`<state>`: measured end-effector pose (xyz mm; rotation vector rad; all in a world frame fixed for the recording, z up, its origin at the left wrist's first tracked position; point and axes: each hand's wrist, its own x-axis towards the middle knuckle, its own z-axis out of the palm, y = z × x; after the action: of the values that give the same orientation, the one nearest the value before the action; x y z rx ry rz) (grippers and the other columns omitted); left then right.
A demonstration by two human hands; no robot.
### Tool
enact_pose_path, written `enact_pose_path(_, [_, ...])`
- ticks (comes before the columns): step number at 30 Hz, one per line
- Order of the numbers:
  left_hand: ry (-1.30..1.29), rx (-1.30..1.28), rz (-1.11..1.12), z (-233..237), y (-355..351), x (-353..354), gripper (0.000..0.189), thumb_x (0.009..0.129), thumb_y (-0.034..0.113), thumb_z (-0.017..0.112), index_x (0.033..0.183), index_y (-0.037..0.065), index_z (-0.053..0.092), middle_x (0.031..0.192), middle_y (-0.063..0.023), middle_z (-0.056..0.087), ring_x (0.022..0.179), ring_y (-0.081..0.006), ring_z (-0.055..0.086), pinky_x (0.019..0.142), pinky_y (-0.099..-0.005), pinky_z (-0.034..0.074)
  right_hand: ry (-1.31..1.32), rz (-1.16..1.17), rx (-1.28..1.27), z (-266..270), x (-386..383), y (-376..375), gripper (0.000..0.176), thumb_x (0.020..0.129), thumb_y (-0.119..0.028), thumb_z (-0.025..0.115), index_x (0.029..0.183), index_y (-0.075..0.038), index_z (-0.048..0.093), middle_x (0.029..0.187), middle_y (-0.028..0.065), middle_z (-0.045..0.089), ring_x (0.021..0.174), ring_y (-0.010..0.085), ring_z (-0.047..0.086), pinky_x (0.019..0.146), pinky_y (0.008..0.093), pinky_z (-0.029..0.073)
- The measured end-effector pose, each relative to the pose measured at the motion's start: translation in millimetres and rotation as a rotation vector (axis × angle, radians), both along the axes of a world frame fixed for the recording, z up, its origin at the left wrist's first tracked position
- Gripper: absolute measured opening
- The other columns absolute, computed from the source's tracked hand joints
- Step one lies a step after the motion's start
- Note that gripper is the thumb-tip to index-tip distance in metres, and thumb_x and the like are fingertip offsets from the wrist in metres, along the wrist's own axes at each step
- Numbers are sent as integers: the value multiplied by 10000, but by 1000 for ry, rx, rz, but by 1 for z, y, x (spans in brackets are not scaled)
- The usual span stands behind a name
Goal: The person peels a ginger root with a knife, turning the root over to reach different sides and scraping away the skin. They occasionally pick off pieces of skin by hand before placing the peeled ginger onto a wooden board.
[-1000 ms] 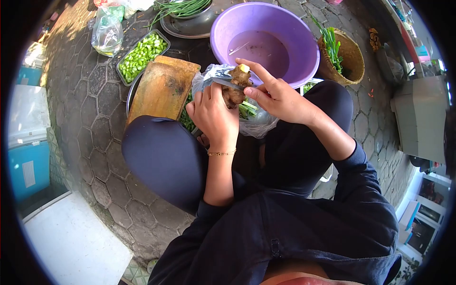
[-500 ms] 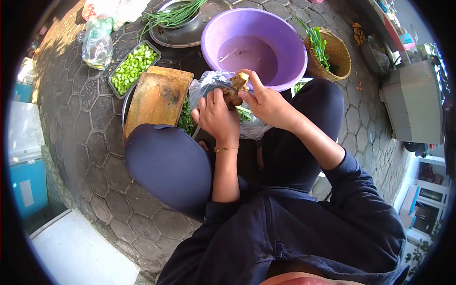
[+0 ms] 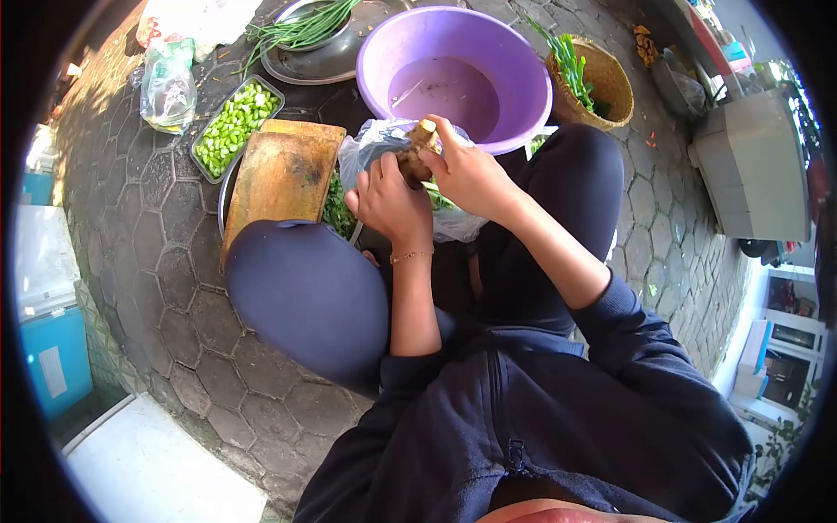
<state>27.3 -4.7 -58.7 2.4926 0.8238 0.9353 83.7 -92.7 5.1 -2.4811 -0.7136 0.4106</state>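
A knobbly brown root (image 3: 417, 162), like ginger or galangal, is held between my two hands in front of my knees. A pale cut face shows at its upper end. My left hand (image 3: 394, 202) has its fingers wrapped around the lower part. My right hand (image 3: 466, 174) grips the upper right side, index finger stretched along it and thumb pressed against it. Whether a blade sits between the hands cannot be made out. Just behind lies a clear plastic bag (image 3: 356, 157). Green leaves (image 3: 337, 209) show below my left hand, partly hidden by the wooden cutting board (image 3: 283, 179).
Beyond my hands stands a purple basin (image 3: 514, 83) with some water. Left of it are a tray of chopped green vegetables (image 3: 237, 126) and long green beans (image 3: 301, 30) on a metal dish. At right stands a woven basket (image 3: 615, 83) with green stalks. Hexagonal paving surrounds me.
The whole view has shifted slightly, so the things sit a little further left and higher. Both hands keep hold of the root, which has turned a little.
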Motion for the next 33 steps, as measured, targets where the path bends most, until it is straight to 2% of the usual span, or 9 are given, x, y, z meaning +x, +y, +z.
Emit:
enact_pose_path(4, [6, -9, -25, 2, 1, -1, 192, 625, 69, 679, 743, 118, 535, 736, 0, 598, 737, -225, 549, 675, -364, 333, -47, -20, -62, 1, -2, -1, 460, 946, -244, 474, 1335, -96, 276, 659, 250, 585, 657, 455, 592, 610, 511, 446])
enact_pose_path(9, [43, -110, -289, 8, 2, -6, 172, 606, 72, 680, 702, 115, 543, 726, -14, 609, 717, -233, 557, 669, -359, 331, -28, 87, 81, 1, 5, -31, 468, 948, -245, 474, 1340, -93, 269, 632, 233, 583, 633, 428, 598, 571, 483, 443])
enact_pose_path(11, [49, -76, -284, 9, 0, -8, 177, 609, 62, 679, 716, 115, 549, 722, -14, 610, 716, -229, 556, 669, -360, 333, -52, 47, 62, -6, 0, -28, 465, 947, -248, 474, 1337, -94, 273, 644, 238, 587, 638, 432, 598, 578, 492, 445])
enact_pose_path(14, [21, 0, -102, 4, -3, -6, 165, 633, 67, 676, 741, 114, 560, 727, -17, 614, 718, -230, 556, 666, -368, 334, -98, -17, 10, -3, -6, -11, 453, 943, -255, 464, 1329, -99, 286, 680, 253, 603, 662, 441, 604, 604, 512, 460])
enact_pose_path(17, [8, 18, -65, -2, 1, -3, 146, 642, 81, 671, 730, 113, 559, 719, -21, 607, 715, -233, 553, 661, -369, 330, -88, -23, -45, 6, -12, -1, 453, 942, -261, 458, 1330, -100, 287, 690, 254, 609, 671, 439, 609, 612, 512, 470])
enact_pose_path(25, [20, 49, -154, 1, -2, -6, 115, 656, 70, 657, 719, 106, 567, 686, -38, 598, 700, -246, 557, 662, -378, 334, -194, -34, -100, -6, -16, -7, 354, 944, -242, 440, 1275, -149, 357, 704, 247, 620, 683, 440, 619, 609, 518, 481])
enact_pose_path(26, [44, 58, -148, 0, -2, -8, 116, 656, 69, 658, 719, 103, 567, 692, -41, 604, 705, -247, 561, 664, -378, 339, -208, -55, -44, -23, -13, -8, 332, 945, -257, 424, 1259, -161, 376, 682, 229, 624, 638, 420, 623, 615, 523, 479])
enact_pose_path(31, [99, 26, -111, 11, -1, -10, 144, 650, 66, 667, 753, 94, 569, 715, -42, 617, 725, -253, 569, 671, -381, 350, -120, -9, 88, -12, -11, -11, 295, 949, -250, 425, 1219, -138, 385, 725, 232, 631, 682, 435, 620, 631, 530, 470])
enact_pose_path(33, [89, 15, -104, 18, 1, -11, 205, 634, 97, 706, 783, 92, 565, 726, -39, 614, 737, -254, 568, 677, -382, 349, -99, 7, 336, -9, -5, -12, 299, 949, -238, 437, 1217, -120, 376, 780, 241, 635, 738, 455, 611, 646, 528, 461])
